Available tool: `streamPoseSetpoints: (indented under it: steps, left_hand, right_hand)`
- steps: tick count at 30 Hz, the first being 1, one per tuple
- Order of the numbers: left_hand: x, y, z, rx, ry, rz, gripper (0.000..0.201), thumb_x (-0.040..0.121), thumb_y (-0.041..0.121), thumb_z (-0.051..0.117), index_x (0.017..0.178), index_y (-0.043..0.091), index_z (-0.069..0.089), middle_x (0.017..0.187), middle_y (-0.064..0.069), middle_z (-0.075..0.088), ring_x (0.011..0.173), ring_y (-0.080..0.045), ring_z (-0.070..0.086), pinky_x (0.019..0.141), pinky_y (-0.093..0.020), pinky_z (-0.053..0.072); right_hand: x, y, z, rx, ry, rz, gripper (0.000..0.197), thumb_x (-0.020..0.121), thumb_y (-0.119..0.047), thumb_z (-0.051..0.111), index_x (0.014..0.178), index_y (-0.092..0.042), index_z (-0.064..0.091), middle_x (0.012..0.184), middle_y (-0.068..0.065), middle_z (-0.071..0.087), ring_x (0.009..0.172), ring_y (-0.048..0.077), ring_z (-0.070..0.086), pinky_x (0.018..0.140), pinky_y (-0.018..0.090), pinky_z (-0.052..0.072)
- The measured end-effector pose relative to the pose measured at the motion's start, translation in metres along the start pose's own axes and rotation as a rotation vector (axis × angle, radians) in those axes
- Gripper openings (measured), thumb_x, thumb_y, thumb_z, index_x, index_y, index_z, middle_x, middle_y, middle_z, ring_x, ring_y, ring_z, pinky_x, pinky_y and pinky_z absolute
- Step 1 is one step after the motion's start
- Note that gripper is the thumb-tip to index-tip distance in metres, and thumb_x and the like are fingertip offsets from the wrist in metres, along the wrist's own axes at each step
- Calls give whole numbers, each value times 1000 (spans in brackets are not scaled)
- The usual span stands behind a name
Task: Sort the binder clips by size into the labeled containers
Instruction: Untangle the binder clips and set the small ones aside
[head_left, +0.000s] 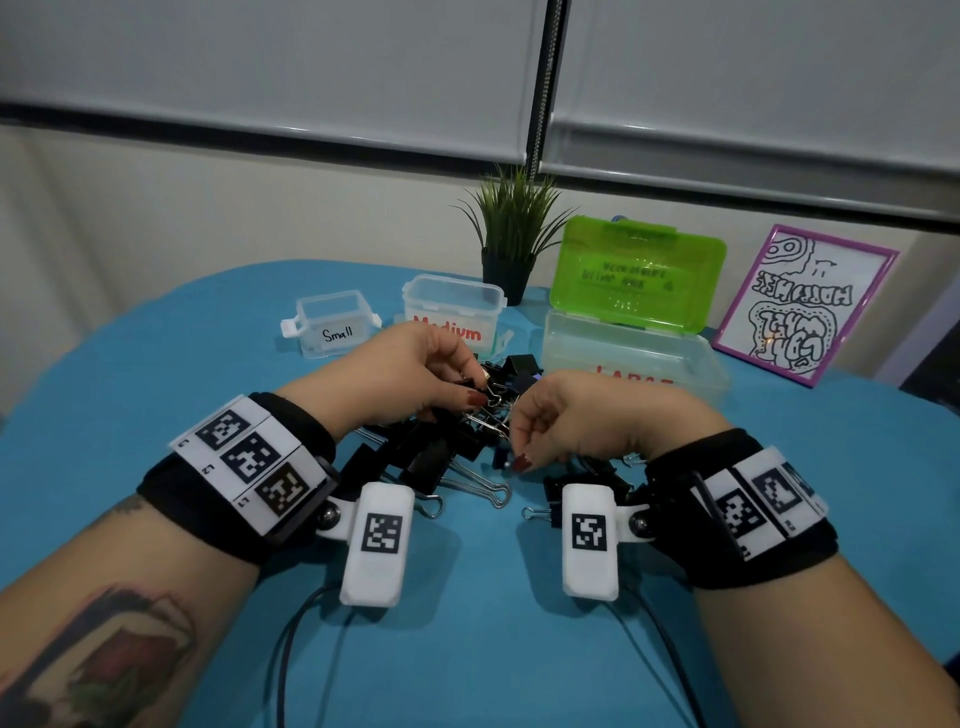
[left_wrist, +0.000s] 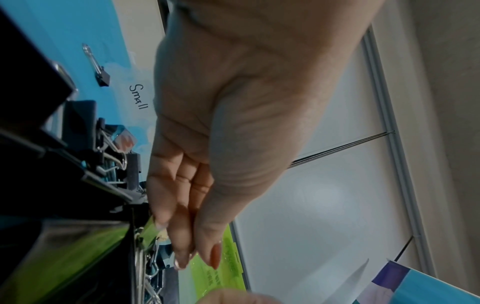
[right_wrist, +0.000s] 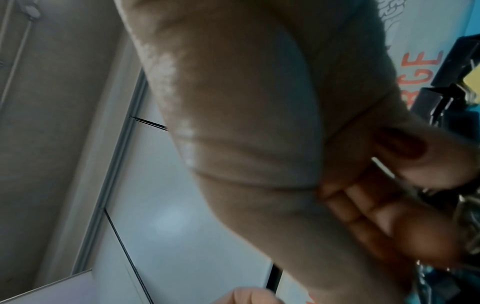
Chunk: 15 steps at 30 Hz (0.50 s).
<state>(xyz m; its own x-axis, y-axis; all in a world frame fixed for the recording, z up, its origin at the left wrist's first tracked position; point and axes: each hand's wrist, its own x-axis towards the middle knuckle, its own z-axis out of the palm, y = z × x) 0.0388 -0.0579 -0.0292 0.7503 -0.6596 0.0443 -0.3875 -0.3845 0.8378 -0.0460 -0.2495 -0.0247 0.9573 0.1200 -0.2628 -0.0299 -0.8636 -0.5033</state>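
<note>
My left hand (head_left: 415, 371) pinches a wire handle atop the clip pile (head_left: 441, 447), centre table. Right hand (head_left: 566, 415) curled; grasp undeterminable. Lift one clip clear before judging size; containers (head_left: 332, 325) stand beyond.

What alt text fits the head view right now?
Both hands, the left hand and right hand, pick at a pile of black binder clips on a blue table, before open containers labeled Small, Medium and Large.
</note>
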Motion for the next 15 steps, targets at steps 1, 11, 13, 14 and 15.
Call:
streamPoseSetpoints:
  steps: [1, 11, 13, 14, 15]
  left_hand:
    - [-1, 1, 0, -27, -5, -16, 13, 83, 10, 77, 95, 12, 72, 74, -3, 72, 63, -7, 66, 57, -21, 57]
    - [-3, 7, 5, -352, -43, -74, 15, 87, 4, 70, 102, 6, 72, 85, -14, 77, 70, -13, 75, 64, -22, 60]
    - [-3, 6, 5, -319, -62, -69, 17, 87, 3, 70, 104, 4, 73, 81, -13, 76, 67, -12, 73, 63, -21, 60]
    - [-3, 5, 5, -286, -63, -67, 18, 87, 4, 71, 104, 3, 73, 78, -11, 75, 65, -10, 71, 62, -21, 61]
    - [-2, 5, 5, -257, -58, -68, 18, 87, 5, 71, 105, 3, 73, 75, -8, 74, 63, -9, 69, 61, -21, 61]
  right_hand:
    - [-1, 1, -2, 43, 49, 2, 8, 81, -19, 81, 81, -18, 73, 70, -3, 67, 61, 10, 55, 63, 27, 44]
    - [9, -2, 0, 504, 287, -12, 13, 83, -1, 76, 76, -10, 69, 62, 6, 64, 56, 14, 57, 49, 23, 41]
    - [7, -4, 0, 499, 277, -19, 11, 78, -2, 81, 78, -8, 71, 67, 11, 68, 59, 16, 59, 50, 24, 42]
    - [5, -4, -2, 454, 269, -11, 13, 74, -4, 84, 77, -8, 73, 69, 11, 70, 61, 16, 60, 51, 24, 42]
    - [3, -3, -3, 362, 266, 15, 16, 69, -8, 88, 77, -9, 74, 68, 5, 71, 61, 13, 60, 54, 23, 42]
